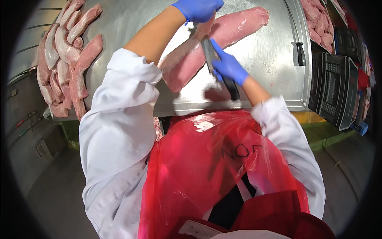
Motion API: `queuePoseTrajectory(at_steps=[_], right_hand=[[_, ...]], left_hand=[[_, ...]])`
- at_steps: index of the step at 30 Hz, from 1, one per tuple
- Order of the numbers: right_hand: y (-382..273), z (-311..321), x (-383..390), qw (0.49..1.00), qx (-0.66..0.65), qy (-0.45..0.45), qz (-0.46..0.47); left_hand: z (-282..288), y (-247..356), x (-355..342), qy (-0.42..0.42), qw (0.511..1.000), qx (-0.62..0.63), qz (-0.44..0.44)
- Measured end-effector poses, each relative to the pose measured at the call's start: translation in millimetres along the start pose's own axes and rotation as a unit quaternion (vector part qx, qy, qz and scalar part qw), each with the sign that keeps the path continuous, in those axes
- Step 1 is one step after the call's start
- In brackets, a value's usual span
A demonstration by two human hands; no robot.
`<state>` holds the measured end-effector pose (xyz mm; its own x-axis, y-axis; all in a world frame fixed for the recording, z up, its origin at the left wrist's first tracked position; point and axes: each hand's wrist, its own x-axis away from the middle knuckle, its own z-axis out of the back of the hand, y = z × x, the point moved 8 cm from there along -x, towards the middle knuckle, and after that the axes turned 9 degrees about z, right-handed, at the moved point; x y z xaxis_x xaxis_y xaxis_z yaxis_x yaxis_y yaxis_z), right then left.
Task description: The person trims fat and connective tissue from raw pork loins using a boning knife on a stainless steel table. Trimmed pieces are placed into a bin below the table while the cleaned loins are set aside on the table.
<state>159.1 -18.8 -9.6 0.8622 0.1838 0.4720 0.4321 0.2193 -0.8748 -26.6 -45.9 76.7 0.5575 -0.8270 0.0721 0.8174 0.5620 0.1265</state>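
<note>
My left hand [197, 10], in a blue glove, grips a thin pale strip of meat [205, 28] at the upper middle, its fingers partly hidden. The strip lies along the upper side of a long pink piece of meat [242, 26], which stretches diagonally across the steel worktable [280, 79]. My right hand [230, 67], also gloved in blue, is closed on a knife [231, 88] with a black handle. Its blade crosses the middle of the meat, angled up and to the left, just below my left hand.
Several long meat pieces [63, 51] are piled at the table's left. On the right lie a black-handled steel rod [300, 51], a bin of meat [318, 24] and black crates [330, 87]. A red plastic apron [187, 167] covers my front below the table's near edge.
</note>
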Motion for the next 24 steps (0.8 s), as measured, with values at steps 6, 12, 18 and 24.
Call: queuePoseTrajectory(at_steps=[6, 12, 18, 24], right_hand=[[-3, -25, 11, 0.996, 0.077, -0.026, 0.038], [-1, -42, -23, 0.996, -0.029, -0.012, 0.083], [27, -83, 50, 0.992, 0.036, -0.075, 0.098], [-25, -98, -30, 0.991, 0.074, -0.016, 0.114]], left_hand=[[50, 1, 30, 0.042, 0.999, -0.003, 0.020], [89, 13, 71, 0.084, 0.996, 0.027, 0.030], [123, 2, 122, 0.246, 0.964, 0.102, 0.003], [151, 41, 156, 0.267, 0.961, 0.065, 0.001]])
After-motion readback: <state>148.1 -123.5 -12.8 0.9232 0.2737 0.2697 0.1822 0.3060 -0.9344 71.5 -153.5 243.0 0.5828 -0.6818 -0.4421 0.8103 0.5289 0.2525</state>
